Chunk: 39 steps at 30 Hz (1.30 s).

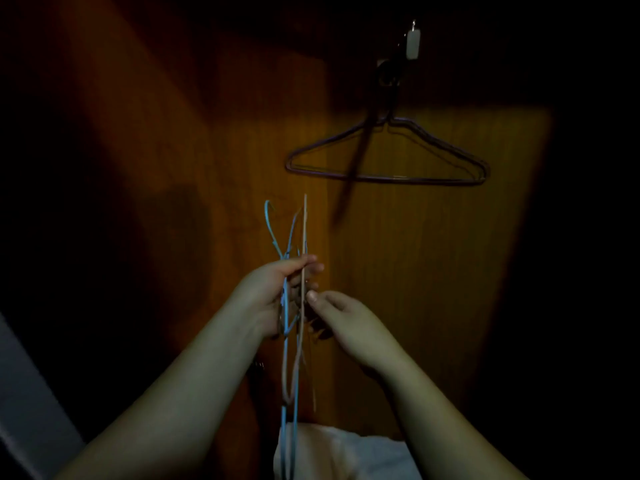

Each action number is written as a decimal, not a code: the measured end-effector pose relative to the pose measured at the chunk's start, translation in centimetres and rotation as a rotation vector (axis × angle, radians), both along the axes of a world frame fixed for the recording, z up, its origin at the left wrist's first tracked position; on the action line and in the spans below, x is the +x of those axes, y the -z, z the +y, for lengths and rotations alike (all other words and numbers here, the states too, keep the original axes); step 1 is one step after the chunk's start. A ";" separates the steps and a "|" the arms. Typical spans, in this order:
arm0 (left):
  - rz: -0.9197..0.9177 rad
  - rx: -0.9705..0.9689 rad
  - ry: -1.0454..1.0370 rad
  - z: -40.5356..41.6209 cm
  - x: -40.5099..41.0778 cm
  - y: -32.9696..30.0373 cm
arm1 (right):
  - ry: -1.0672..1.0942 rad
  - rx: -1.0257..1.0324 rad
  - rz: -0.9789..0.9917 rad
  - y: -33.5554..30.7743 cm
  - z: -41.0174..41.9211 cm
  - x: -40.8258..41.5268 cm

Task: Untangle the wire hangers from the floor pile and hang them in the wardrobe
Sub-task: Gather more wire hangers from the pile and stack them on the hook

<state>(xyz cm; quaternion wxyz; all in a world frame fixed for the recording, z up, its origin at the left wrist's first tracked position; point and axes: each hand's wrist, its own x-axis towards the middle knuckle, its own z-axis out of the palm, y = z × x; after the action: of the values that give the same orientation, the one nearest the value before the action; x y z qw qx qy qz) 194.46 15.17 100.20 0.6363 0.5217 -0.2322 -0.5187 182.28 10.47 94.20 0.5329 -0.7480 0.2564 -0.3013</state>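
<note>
My left hand (pixel 277 292) grips a bunch of tangled wire hangers held edge-on in front of me: a light blue hanger (pixel 286 358) and a pale tan hanger (pixel 304 237). My right hand (pixel 346 318) pinches the tan wire just below my left fingers. The blue hook curls up at the top left of the bunch. A dark wire hanger (pixel 388 178) hangs on a hook (pixel 389 76) against the brown wooden wardrobe panel (pixel 433 271), above and to the right of my hands.
A small white tag or clip (pixel 412 43) hangs above the hook. White cloth (pixel 346 455) lies low in front of me. A pale grey surface (pixel 20 393) shows at the lower left. The scene is very dim.
</note>
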 end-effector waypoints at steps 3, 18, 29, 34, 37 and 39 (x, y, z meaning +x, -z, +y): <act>-0.027 -0.007 0.017 0.1 -0.2 0.6 | -0.043 0.089 0.005 1.2 1.2 0.0; 0.179 -0.115 -0.106 -0.2 1.3 1.8 | 0.131 0.088 -0.122 7.0 0.9 -5.0; 0.294 -0.061 -0.099 -1.6 1.0 2.3 | 0.740 -0.319 -0.160 5.5 -2.9 -7.8; 0.376 -0.054 -0.128 -1.8 1.2 2.2 | 0.882 -0.373 -0.084 3.2 -6.4 -10.4; 0.401 -0.032 -0.090 -1.8 1.5 2.3 | 0.958 -0.415 -0.058 2.0 -8.8 -12.0; 0.386 -0.035 -0.059 -1.8 1.6 2.3 | 0.974 -0.424 -0.034 1.1 -10.2 -12.6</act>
<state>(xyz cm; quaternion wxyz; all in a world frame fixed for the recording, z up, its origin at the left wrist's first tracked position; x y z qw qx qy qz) 196.06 13.34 97.94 0.6929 0.4081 -0.0992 -0.5861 169.73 0.23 93.12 0.1727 -0.6284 0.4989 -0.5713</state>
